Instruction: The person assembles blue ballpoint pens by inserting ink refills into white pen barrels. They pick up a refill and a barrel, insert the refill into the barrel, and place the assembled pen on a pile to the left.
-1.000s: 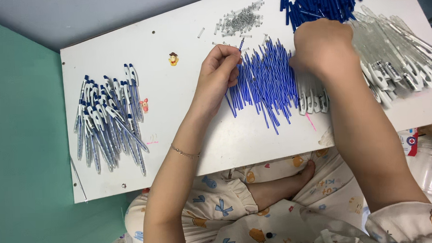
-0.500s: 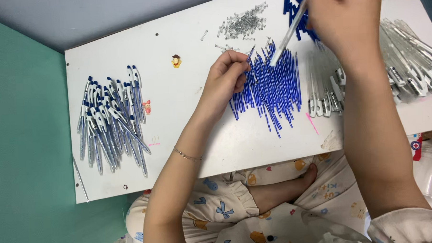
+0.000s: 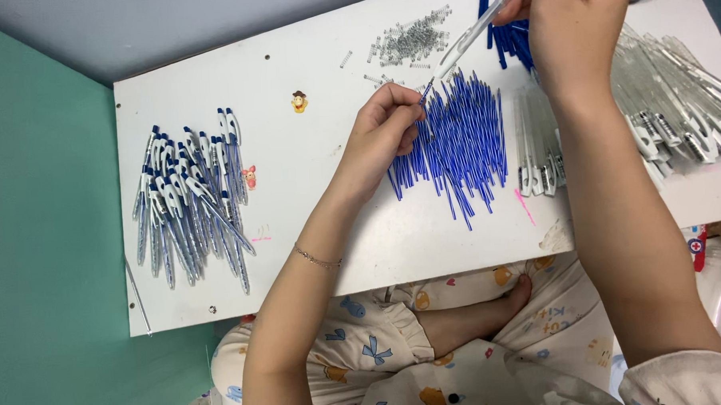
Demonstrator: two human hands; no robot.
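A clear plastic pen barrel [image 3: 476, 29] is pinched in the right hand [image 3: 574, 27] (raised above the white table [image 3: 308, 60]); a thin blue refill [image 3: 425, 90], fingertip-gripped by the left hand [image 3: 384, 136], meets its tip.

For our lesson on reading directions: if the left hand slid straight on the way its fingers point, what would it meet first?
The left hand points up and right; it would probably first meet the clear plastic pen barrel held by the right hand, though height is unclear.

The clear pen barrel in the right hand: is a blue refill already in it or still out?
Mostly out. The left hand holds the refill tip at the barrel mouth; right hand grips it.
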